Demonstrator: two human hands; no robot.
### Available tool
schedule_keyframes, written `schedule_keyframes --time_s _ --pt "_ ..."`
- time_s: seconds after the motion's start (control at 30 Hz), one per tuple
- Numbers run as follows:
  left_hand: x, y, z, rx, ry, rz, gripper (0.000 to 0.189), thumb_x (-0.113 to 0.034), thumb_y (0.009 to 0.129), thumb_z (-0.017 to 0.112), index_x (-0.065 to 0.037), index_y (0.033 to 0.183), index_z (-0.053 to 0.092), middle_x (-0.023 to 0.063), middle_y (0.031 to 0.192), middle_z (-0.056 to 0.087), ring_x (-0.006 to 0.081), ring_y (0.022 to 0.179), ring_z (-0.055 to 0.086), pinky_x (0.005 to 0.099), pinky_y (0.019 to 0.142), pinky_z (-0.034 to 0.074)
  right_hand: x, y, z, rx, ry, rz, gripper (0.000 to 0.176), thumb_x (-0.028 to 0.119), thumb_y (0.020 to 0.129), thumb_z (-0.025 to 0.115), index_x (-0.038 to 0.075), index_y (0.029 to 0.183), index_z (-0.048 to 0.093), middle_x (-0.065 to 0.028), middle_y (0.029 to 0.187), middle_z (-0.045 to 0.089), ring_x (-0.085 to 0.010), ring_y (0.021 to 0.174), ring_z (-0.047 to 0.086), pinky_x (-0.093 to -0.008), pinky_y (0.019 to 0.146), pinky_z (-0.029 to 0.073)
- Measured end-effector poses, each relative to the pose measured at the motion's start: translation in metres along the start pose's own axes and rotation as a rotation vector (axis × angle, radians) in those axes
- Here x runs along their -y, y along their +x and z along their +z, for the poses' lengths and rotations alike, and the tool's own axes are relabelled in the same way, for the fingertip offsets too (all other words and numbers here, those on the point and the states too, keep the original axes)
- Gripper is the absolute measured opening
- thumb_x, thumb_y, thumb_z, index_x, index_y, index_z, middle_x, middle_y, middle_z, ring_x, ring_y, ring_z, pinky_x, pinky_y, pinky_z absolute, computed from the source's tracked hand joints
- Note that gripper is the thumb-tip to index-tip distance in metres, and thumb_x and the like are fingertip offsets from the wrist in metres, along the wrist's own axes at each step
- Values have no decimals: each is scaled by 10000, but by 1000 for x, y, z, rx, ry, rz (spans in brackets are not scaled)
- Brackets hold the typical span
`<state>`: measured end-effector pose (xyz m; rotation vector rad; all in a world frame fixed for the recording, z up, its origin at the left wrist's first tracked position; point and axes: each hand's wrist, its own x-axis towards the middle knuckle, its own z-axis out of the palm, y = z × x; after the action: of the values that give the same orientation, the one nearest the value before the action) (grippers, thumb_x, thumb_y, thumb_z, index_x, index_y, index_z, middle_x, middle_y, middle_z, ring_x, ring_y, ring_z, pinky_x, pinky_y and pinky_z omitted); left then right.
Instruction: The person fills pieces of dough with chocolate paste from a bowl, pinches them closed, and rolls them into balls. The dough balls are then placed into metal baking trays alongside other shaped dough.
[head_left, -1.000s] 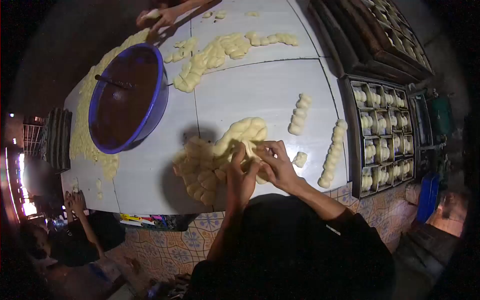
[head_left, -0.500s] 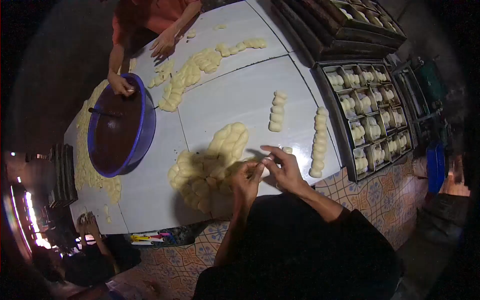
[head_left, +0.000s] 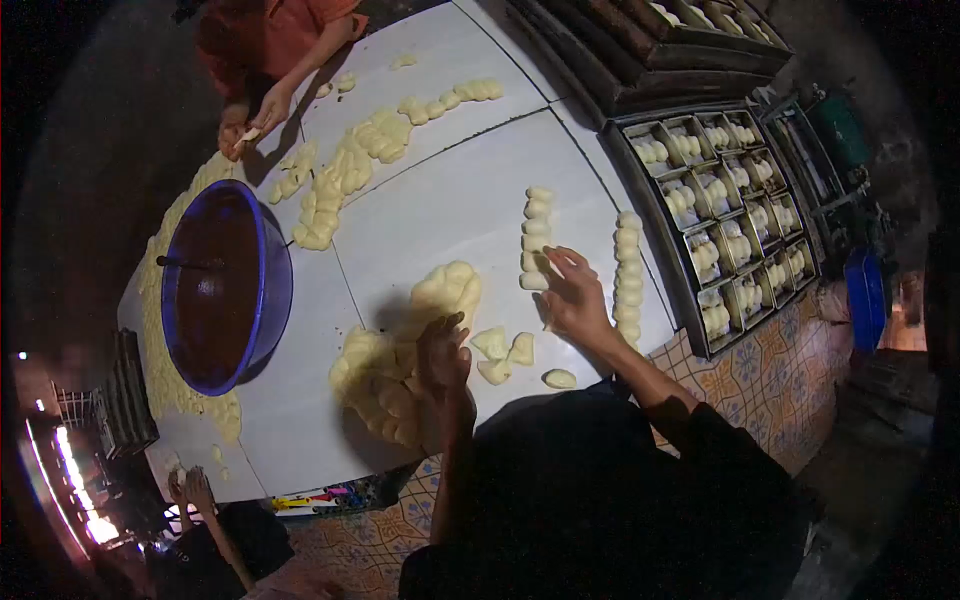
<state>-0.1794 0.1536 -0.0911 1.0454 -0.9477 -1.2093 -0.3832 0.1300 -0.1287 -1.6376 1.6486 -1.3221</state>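
Note:
My right hand (head_left: 577, 300) is at the lower end of a short row of dough pieces (head_left: 536, 232), its fingers bent around something too hidden to name. Over the dough pile (head_left: 378, 395) hangs my left hand (head_left: 443, 355), empty, with its fingers apart. Between the hands lie a few loose flat dough pieces (head_left: 491, 343), and a single oval piece (head_left: 560, 379) rests near the table's edge. A longer dough row (head_left: 628, 275) stands right of my right hand.
A blue basin (head_left: 275, 290) of brown filling stands on the left. Across the table a person's hands (head_left: 240, 135) hold dough; another person's hands (head_left: 190, 487) work at lower left. Divided trays (head_left: 712, 235) with dough lie right, beside stacked trays (head_left: 660, 60).
My hands have come apart, the right one moving up to the short row. Loose dough pieces now show between them. The person across has brought both hands together.

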Motion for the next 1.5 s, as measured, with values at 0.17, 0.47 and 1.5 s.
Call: schedule_keyframes --time_s 0.17,0.47,1.5 --pt "19 -8 -26 -35 140 9 128 -76 848 586 -2 952 581 96 984 607 196 956 562 339 871 444 13 -33 -21 134 -302 48 373 95 764 650 17 1123 587 -178 1139 544 -363 1090 473 -409 950 389" --pt "9 -28 7 -35 148 -160 269 -121 887 525 49 1084 594 108 987 624 184 952 562 304 873 431 77 -20 0 381 338 25 298 130 801 703 46 1083 652 -99 1098 502 -192 979 551 -319 850 473" --pt "-79 280 -247 -449 906 -87 748 -613 943 239 10 1037 644 152 885 655 241 873 595 433 814 416 42 15 101 713 1098 342 920 382 772 742 138 1464 188 -108 1451 253 -221 1133 390 -448 1025 392"
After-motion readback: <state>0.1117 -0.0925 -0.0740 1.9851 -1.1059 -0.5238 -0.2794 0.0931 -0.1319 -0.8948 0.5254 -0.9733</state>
